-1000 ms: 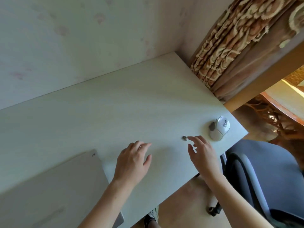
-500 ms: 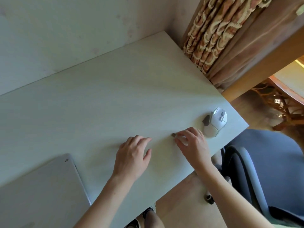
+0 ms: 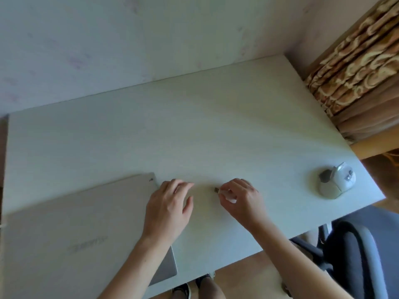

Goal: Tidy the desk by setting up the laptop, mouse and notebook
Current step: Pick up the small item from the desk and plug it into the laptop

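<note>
A closed silver laptop (image 3: 71, 238) lies flat at the near left of the pale desk (image 3: 194, 126). My left hand (image 3: 170, 208) hovers with fingers spread over the laptop's right corner, holding nothing. My right hand (image 3: 239, 199) pinches a small USB receiver (image 3: 216, 189) between thumb and fingers, its dark metal end pointing left. A white and grey mouse (image 3: 335, 182) sits near the desk's right edge, well apart from both hands. No notebook is in view.
A wall runs along the desk's far side. Patterned curtains (image 3: 356, 61) hang at the right. A dark office chair (image 3: 356, 255) stands below the desk's right corner. My feet (image 3: 194, 288) show under the near edge.
My right hand has picked up the small receiver from the desk and carried it left, away from the mouse. The view has swung left, showing more of the laptop.
</note>
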